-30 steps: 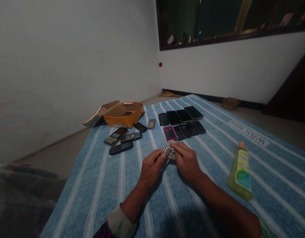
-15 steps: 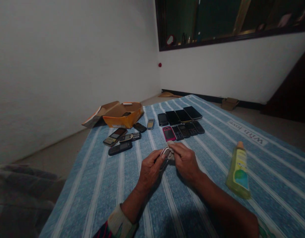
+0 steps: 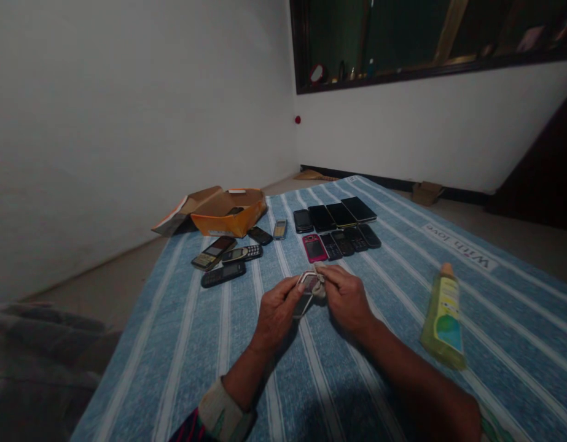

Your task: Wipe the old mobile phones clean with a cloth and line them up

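My left hand [image 3: 277, 305] is closed around a mobile phone [image 3: 303, 305] with a pale edge, held above the striped cloth. A light, crumpled rag [image 3: 319, 287] is pinched in my right hand [image 3: 346, 299] and touches the phone's upper right side. Fingers and rag hide part of the phone. Just beyond my hands lies a pink phone [image 3: 315, 248], at the left end of a row of dark keypad phones [image 3: 343, 242]. Behind that row, several dark touchscreen phones [image 3: 341, 215] lie side by side.
Left of my hands, several loose phones [image 3: 223, 274] lie near an opened orange cardboard box [image 3: 228, 222] with a phone inside. A bottle of yellow-green liquid [image 3: 444, 319] lies on the right. The blue striped cloth [image 3: 191, 374] spreads beneath everything, with a white wall [image 3: 140, 116] behind.
The phone in my left hand has tilted so more of its face and lower end shows. The rag has shifted slightly to the right along it. The other phones have not moved.
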The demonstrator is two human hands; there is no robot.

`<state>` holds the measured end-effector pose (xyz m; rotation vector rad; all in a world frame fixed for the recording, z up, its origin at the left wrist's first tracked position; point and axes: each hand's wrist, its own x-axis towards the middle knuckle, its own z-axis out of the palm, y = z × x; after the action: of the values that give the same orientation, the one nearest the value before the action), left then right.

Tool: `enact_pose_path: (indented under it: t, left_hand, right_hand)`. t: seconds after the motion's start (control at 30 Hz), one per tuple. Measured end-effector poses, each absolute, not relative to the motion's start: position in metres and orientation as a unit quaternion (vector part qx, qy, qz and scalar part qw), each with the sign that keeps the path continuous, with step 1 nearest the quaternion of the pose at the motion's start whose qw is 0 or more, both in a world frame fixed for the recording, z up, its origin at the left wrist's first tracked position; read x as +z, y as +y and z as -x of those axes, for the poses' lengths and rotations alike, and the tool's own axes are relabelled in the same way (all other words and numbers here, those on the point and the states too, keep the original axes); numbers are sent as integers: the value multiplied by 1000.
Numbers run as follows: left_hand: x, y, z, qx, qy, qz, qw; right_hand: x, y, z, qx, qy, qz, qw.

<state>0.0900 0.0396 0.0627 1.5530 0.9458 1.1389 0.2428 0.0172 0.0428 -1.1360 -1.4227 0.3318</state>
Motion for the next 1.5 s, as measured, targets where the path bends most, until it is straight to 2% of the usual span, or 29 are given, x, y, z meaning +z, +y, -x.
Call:
enact_pose_path:
  t: [0.13, 0.37, 0.63, 0.83, 1.13, 1.5]
  left_hand:
    - [63, 40, -89, 472, 396, -614, 493]
    - [61, 41, -92, 481, 397, -582, 522]
    - [56, 41, -95, 468, 422, -472, 616]
    - [56, 41, -97, 481, 403, -397, 670]
    - [55, 40, -105, 513, 362, -336, 702]
    - [48, 41, -108, 546, 360, -285, 701]
  right_hand:
    - [40, 19, -245, 196, -579, 523, 595]
    - [43, 14, -237, 81, -638, 464, 609]
    - [39, 21, -239, 303, -506, 507, 628]
    - [42, 18, -237, 406, -452, 517, 603]
    - [46, 13, -229, 453, -412, 492, 618]
    - [49, 7, -228, 435, -475, 540, 542]
